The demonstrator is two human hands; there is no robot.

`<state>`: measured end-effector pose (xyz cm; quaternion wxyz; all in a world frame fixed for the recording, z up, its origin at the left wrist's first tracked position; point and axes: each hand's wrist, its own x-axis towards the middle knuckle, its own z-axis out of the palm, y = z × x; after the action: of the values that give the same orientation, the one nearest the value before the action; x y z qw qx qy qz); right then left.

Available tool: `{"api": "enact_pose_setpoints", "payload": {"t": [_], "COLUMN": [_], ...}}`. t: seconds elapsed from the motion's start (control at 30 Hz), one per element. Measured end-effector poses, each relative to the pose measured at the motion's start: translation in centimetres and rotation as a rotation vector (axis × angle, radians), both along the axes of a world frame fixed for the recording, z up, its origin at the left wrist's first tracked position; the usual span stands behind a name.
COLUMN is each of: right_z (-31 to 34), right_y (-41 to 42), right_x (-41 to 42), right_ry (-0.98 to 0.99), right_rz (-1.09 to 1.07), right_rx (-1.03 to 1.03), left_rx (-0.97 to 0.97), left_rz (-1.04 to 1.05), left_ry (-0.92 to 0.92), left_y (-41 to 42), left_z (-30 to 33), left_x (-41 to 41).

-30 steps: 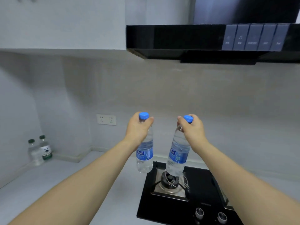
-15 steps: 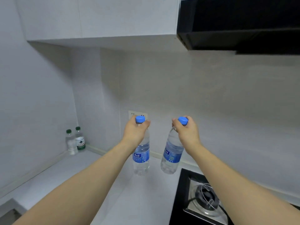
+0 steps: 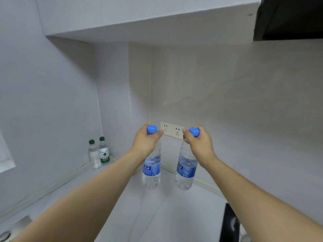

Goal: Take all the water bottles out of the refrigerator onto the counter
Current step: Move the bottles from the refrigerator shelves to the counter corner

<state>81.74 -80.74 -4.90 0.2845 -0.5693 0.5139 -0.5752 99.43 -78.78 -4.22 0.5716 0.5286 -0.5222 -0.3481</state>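
Upright, two blue-capped water bottles (image 3: pixel 151 169) (image 3: pixel 185 171) hung beneath my left hand (image 3: pixel 146 140) and right hand (image 3: pixel 199 143), each clamped at the neck, with the counter (image 3: pixel 153 215) directly below.

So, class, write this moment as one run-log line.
left hand: grips left blue-capped bottle | right hand: grips right blue-capped bottle | both bottles: above counter | green-capped bottles: in corner

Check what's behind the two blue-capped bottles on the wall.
A double wall socket shows between the left hand and right hand. Its outer edges are covered by the fingers; the remaining wall there looks bare.
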Motion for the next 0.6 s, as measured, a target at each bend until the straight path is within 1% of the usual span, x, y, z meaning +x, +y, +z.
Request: {"api": "enact_pose_setpoints", "payload": {"t": [0.2, 0.4, 0.6], "right_z": [-1.9, -3.5, -5.8], "right_y": [-4.9, -10.5, -15.7], "right_x": [5.3, 13.1, 21.3], "right_ry": [0.057, 0.072, 0.078], "right_rz": [0.073, 0.119, 0.161], "right_rx": [0.021, 0.065, 0.084], "left_rx": [0.040, 0.105, 0.193], "left_rz": [0.038, 0.003, 0.013], "left_ry": [-0.012, -0.013, -0.012], "left_y": [-4.6, -10.0, -14.1], "left_z": [-2.1, -3.8, -6.0], "left_x": [5.2, 13.4, 21.2]}}
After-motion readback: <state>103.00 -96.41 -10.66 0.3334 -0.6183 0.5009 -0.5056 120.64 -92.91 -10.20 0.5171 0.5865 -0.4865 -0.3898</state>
